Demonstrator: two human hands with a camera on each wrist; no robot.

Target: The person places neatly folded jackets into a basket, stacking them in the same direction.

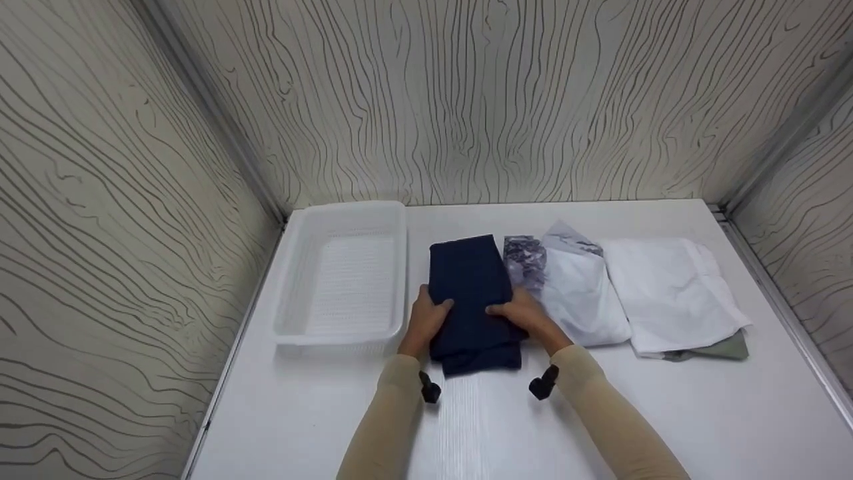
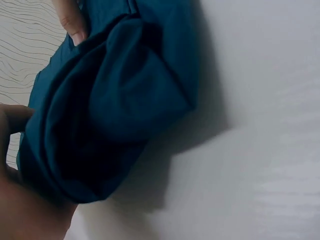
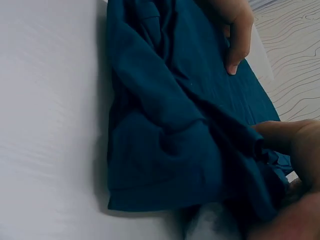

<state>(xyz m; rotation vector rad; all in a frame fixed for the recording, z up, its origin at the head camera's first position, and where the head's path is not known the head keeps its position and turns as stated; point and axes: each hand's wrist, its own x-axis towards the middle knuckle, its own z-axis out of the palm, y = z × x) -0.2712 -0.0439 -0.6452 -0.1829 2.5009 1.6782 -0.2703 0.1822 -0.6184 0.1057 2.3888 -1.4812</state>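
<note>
**Both hands clamp a folded dark blue cloth (image 1: 470, 280) from its two sides**

The cloth lies in from the back edge of the white table (image 1: 313, 413), slightly nearer the left edge than the right. The left hand (image 1: 424, 321) grips its left side and the right hand (image 1: 524, 315) its right side, each with the thumb on top; the fingers beneath are mostly hidden. In the wrist views, loose layers bunch and fold open at the cloth's near end.

A white basket (image 1: 401, 267) stands at the table's back left corner, to the left of the cloth. Just right of the cloth, beside the right hand, lies a pale cloth with grey-purple patterned parts (image 1: 580, 293). Further along, toward the right edge, a white cloth (image 1: 673, 293) lies over an olive cloth (image 1: 723, 349), which shows at its near right corner. Tan sleeves (image 1: 386, 413) cover both forearms.
</note>
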